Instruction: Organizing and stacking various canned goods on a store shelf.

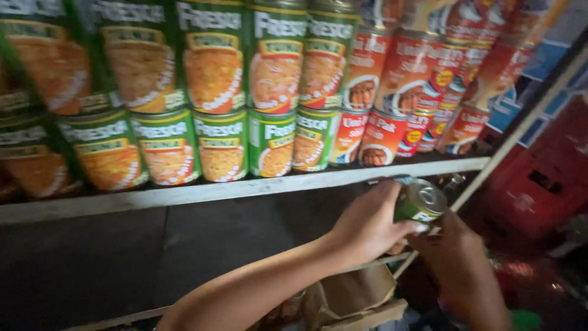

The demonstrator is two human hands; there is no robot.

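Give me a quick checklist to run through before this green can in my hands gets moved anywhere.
1. Left hand wraps the green can: ok.
2. Right hand supports it from below: cannot tell, contact is hidden.
3. Can lid looks intact, pull tab flat: ok.
4. Free slot on the shelf above: not ok, the visible front row of stacked cans is full.
5. Stacked cans sit steady: cannot tell, picture is blurred.
6. Room under the shelf edge for the can: ok.

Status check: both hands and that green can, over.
Left hand gripping green can, just under the shelf edge. Right hand beneath it, touching. Stacked cans fill the shelf above.
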